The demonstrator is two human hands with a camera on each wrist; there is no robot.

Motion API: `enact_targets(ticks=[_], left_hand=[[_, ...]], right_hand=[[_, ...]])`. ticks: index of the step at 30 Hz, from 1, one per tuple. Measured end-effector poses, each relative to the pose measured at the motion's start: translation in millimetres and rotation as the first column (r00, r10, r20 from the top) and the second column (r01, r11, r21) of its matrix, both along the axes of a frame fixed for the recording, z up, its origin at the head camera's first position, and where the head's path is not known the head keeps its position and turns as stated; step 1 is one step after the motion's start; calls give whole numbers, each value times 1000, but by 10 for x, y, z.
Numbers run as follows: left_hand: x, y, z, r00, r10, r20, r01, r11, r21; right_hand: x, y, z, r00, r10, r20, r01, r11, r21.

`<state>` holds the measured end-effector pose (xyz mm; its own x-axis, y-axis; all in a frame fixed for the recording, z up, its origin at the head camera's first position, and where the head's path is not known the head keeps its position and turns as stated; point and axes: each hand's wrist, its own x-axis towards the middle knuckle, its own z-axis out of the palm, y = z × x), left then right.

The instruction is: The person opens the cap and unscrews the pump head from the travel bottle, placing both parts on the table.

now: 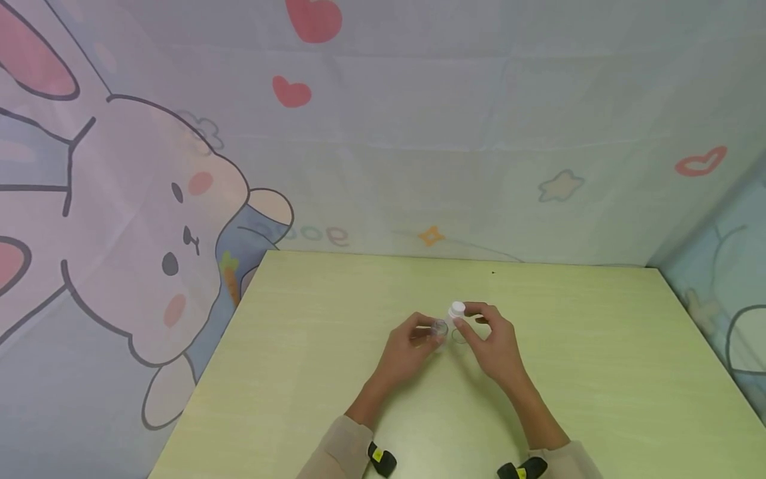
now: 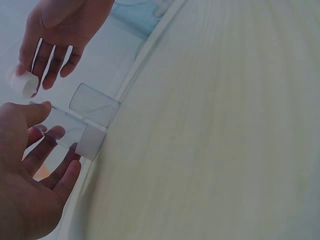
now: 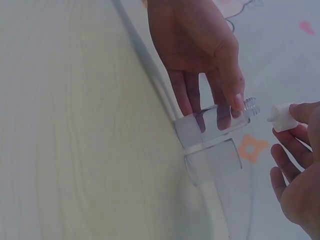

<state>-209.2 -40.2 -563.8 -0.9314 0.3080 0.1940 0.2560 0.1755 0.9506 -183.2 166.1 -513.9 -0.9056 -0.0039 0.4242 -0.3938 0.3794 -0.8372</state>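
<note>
My left hand [image 1: 409,349] holds a small clear bottle [image 3: 225,125] with a white lower band and a bare threaded neck. The bottle stands upright, its base at the tabletop. Thumb and fingers pinch a white cap [image 3: 284,119] in my right hand [image 1: 497,346]; a short tip pokes out of its underside. The cap is apart from the bottle's neck, up and to the right of it in the head view. Close beside the bottle, a clear open cylinder [image 2: 94,104], like a cover, stands on the table untouched by either hand.
A pale yellow-green wooden table [image 1: 311,293] lies under both hands. Behind it hangs a printed cloth [image 1: 419,133] with hearts and a large rabbit, meeting the table's back edge. One tiny dark speck [image 1: 493,272] shows near that edge.
</note>
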Motion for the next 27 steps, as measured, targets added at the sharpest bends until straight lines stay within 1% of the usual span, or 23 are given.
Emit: enact_targets(ticks=[9,14,18,27], left_hand=[[-3,2,-8,1000,3,6,-3,1000,-5],[-14,0,-4,1000,1,-6,-1,1000,-12],[-18,-3,-3,1000,1,-8,-1,1000,-19],[-24,-10,-2,1000,0,-11,0,1000,-27]], right_hand=[[-8,45,-20,1000,-8,4,8,1000,9],[-32,82,-29,1000,-16,19,15,1000,19],[-39,98,-29,1000,-13,15,13,1000,24],[-45,122,-28,1000,-14,14,14,1000,11]])
